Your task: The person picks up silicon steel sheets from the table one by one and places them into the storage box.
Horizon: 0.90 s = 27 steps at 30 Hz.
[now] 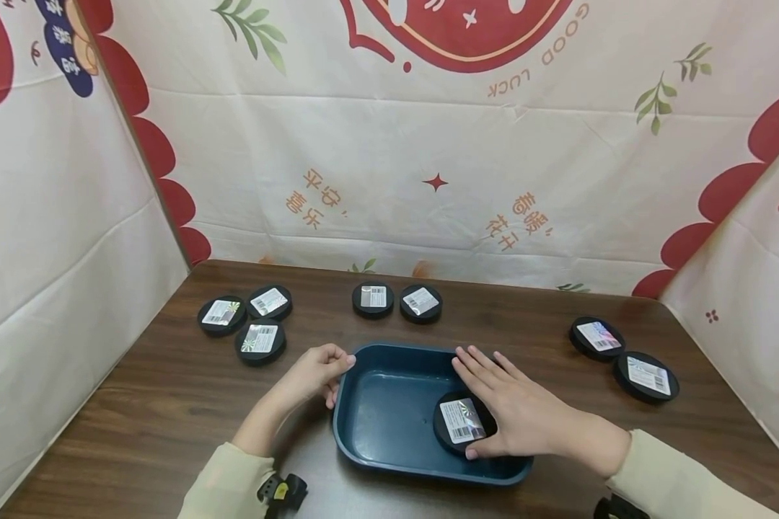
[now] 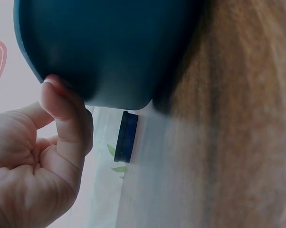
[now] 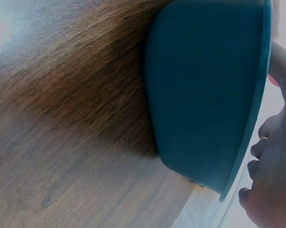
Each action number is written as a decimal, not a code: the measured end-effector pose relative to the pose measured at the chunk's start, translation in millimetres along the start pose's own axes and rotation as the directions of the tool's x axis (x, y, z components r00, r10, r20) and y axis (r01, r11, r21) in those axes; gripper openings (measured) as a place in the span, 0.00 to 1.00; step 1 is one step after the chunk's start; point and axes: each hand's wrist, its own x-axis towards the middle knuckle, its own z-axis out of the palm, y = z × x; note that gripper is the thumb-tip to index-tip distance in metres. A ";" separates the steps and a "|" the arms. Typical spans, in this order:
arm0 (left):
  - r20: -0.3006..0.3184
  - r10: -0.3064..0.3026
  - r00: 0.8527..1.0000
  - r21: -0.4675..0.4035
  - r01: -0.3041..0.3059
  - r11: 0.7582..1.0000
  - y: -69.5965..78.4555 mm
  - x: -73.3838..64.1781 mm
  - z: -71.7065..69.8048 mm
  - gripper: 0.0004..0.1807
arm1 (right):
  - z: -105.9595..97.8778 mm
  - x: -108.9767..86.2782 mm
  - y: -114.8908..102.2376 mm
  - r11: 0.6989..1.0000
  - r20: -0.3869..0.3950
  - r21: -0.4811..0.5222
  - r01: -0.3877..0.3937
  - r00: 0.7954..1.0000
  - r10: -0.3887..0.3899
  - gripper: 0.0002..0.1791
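Disc [image 1: 462, 423] sits in the tray [image 1: 389, 418], right half, room open to its left. Left grip [image 1: 316, 375] pinches the tray's far-left rim; right grip [image 1: 519, 411], wide, spreads over the disc, hiding its right edge; contact can't be told. Wrist views crop the tray.

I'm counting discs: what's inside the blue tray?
One black disc shows inside the blue tray; the right hand partly covers it, and anything beneath hand or disc is hidden.

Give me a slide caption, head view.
Left hand holds the blue tray; right hand spread over a black disc inside.
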 end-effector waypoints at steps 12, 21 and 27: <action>0.019 0.027 0.999 -0.036 -0.026 0.999 1.0 -1.2 -0.6 0.15 | -3.2 -9.1 6.9 0.993 0.025 0.016 -0.113 0.993 0.113 0.59; 0.015 0.035 0.999 -0.035 -0.034 0.999 1.4 -2.0 0.0 0.16 | -4.2 -22.0 16.8 0.987 -0.006 0.025 -0.161 0.987 0.161 0.56; 0.011 0.030 0.999 -0.028 -0.030 0.999 1.2 -1.9 -0.4 0.16 | -3.1 -30.7 22.5 0.979 -0.019 0.035 -0.199 0.980 0.200 0.54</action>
